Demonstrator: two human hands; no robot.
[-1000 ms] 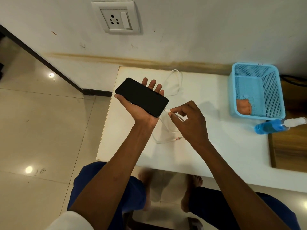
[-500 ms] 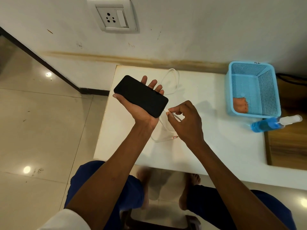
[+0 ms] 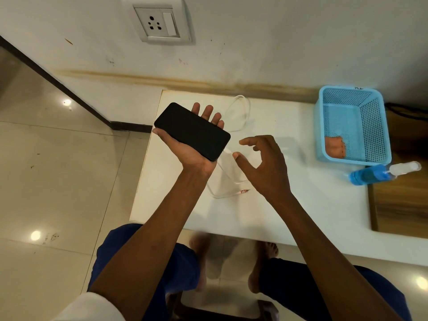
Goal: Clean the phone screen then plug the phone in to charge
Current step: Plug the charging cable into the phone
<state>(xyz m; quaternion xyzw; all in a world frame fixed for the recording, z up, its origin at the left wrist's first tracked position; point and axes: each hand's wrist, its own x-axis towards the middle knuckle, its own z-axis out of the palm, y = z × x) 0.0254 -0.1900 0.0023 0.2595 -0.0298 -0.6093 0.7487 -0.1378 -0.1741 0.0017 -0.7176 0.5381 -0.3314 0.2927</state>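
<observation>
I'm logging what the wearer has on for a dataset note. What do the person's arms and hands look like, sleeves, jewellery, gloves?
Both forearms are bare. The left hand and right hand wear no gloves, and no rings, watch or bracelet show. A white sleeve edge shows near the left elbow; the right arm is bare as far as the frame shows.

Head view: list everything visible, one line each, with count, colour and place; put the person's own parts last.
phone: one, black, screen up on the left palm.
charging cable: one, white, looped on the table, one end at the phone's lower edge.
table: one, white, against the wall.
basket: one, blue mesh, table's far right.
cloth: one, orange, inside the basket.
spray bottle: one, blue with clear cap, lying in front of the basket.
wall socket: one, white, on the wall above.
left hand: one, holds the phone.
right hand: one, fingers spread beside the cable, holding nothing.
</observation>
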